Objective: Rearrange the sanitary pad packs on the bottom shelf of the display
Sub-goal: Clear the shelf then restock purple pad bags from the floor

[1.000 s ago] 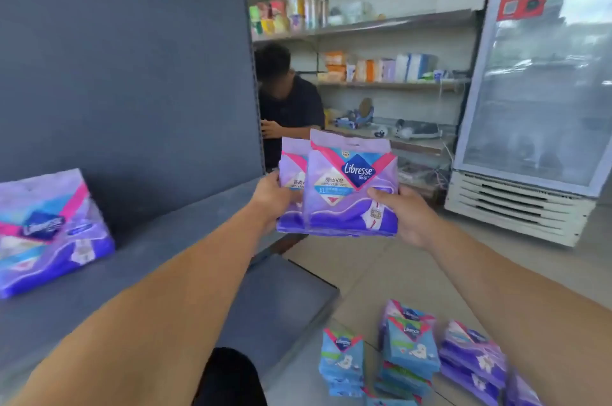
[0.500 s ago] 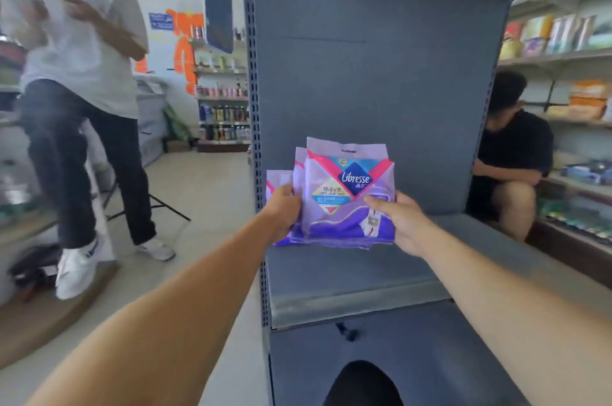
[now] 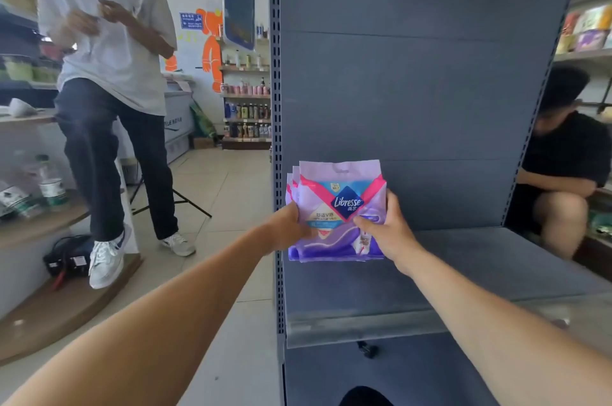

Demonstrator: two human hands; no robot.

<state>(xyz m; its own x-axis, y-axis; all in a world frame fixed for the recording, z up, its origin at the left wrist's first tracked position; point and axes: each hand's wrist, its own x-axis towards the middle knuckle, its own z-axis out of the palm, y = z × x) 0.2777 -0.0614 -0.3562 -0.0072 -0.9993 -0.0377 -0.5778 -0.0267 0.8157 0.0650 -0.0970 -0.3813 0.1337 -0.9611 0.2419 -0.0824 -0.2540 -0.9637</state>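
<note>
A: Both hands hold the same bundle. My left hand (image 3: 291,229) curls around the left edge of the sanitary pad packs (image 3: 337,210), and the right hand (image 3: 385,233) pinches the right edge, with the thumb on the front face.

B: Where are the packs compared with the shelf (image 3: 463,269)?

A: They stand upright, the long side vertical, above the left end of the shelf and in front of its grey back panel (image 3: 414,90). I cannot tell if the bottom edge touches the shelf board already. Both hands are at equal distance, so I think the coming move is only straight down and a little back.

B: What differs from half a second ago?

A: The packs are lower and closer to the shelf board. One second ago the view was turned toward a fridge, and other packs lay on the floor.
</note>
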